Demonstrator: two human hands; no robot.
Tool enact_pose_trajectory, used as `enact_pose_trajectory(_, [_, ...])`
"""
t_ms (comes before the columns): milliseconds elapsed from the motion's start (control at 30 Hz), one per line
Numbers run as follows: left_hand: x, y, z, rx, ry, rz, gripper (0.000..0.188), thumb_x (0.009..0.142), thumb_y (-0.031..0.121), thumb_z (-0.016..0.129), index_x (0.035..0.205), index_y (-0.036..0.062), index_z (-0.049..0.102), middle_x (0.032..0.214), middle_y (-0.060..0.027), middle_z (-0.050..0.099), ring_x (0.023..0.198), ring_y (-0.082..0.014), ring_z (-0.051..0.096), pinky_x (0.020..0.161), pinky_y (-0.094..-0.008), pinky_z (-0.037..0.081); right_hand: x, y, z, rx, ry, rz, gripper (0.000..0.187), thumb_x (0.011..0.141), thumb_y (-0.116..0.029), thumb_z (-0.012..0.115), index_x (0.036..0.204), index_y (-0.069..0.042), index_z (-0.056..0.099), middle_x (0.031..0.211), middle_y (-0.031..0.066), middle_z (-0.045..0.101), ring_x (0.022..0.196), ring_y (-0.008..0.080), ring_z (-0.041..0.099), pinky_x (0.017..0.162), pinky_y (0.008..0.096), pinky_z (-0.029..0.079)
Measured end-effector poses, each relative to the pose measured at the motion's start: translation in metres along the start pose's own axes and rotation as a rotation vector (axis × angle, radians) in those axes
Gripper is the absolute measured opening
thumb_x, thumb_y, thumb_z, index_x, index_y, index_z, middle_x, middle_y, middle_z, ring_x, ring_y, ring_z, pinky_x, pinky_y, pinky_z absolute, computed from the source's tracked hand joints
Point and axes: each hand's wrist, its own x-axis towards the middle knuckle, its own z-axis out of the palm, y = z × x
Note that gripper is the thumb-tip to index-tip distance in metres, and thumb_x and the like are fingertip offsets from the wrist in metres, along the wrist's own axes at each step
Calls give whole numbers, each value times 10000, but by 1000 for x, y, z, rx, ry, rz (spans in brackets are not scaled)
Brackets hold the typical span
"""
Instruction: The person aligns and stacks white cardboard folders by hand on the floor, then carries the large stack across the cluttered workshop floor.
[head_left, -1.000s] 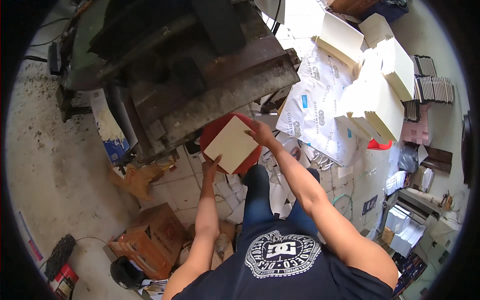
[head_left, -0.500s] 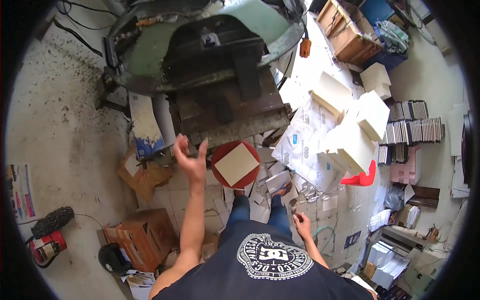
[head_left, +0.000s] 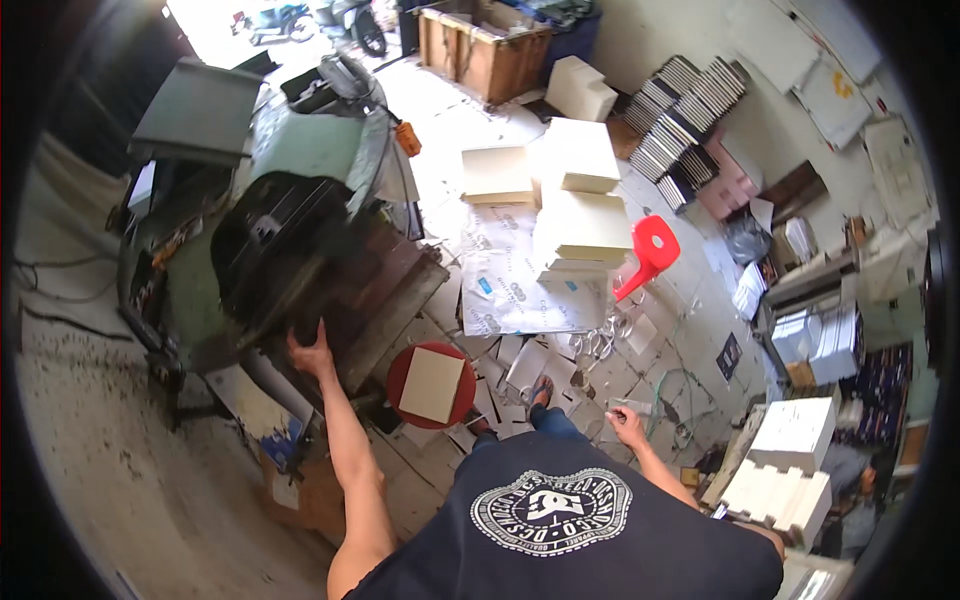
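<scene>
My left hand (head_left: 312,355) reaches out beside the front edge of a large green and black machine (head_left: 310,150). Its thumb and fingers are apart and it holds nothing; whether it touches the machine I cannot tell. To its right, a cream stack of paper (head_left: 432,386) lies on a round red stool (head_left: 402,412) near my feet. My right hand (head_left: 628,427) hangs low on the right, away from the stool, with fingers curled together. A small dark spot shows at its fingertips, too small to name.
Tall cream paper stacks (head_left: 585,225) stand on a white printed sheet (head_left: 490,290) ahead. Beside them is a bright red plastic stool (head_left: 655,250). Scraps of paper (head_left: 540,365) litter the tiled floor. More paper blocks (head_left: 790,435) sit at the right; a wooden crate (head_left: 480,50) stands far off.
My view has swung to the right, bringing more of the room's right side in. My left hand is now closer against the machine's edge. My right hand stays low with curled fingers.
</scene>
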Motion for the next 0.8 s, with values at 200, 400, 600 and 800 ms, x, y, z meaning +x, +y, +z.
enact_pose_trajectory(200, [10,34,-29,-14,73,48,662,658,415,893,1131,20,652,1035,-209,687,969,-373,658,854,-470,520,-25,51,-4,-108,-28,138,492,849,-406,723,1129,-5,677,982,139,720,907,239,688,825,358,532])
enact_pose_trajectory(400, [15,146,-139,-425,-176,223,531,720,220,870,1136,10,616,1063,-115,686,912,-220,668,850,-367,524,-32,71,-1,-109,-76,269,513,826,-454,729,1117,-33,692,1012,143,729,958,262,698,838,376,535])
enact_pose_trajectory(600, [-27,285,-252,-559,-429,406,600,632,195,904,1117,29,590,1011,-63,642,933,-164,635,827,-320,519,-11,69,10,-110,-183,222,507,830,-452,731,1105,-27,692,987,143,730,928,240,701,824,358,538])
enact_pose_trajectory(800, [-54,375,-326,-677,-744,764,517,608,115,850,1043,31,583,969,-98,647,858,-180,635,837,-313,487,6,68,28,5,-98,143,431,863,-361,722,1111,-10,692,962,111,724,885,179,669,802,329,530])
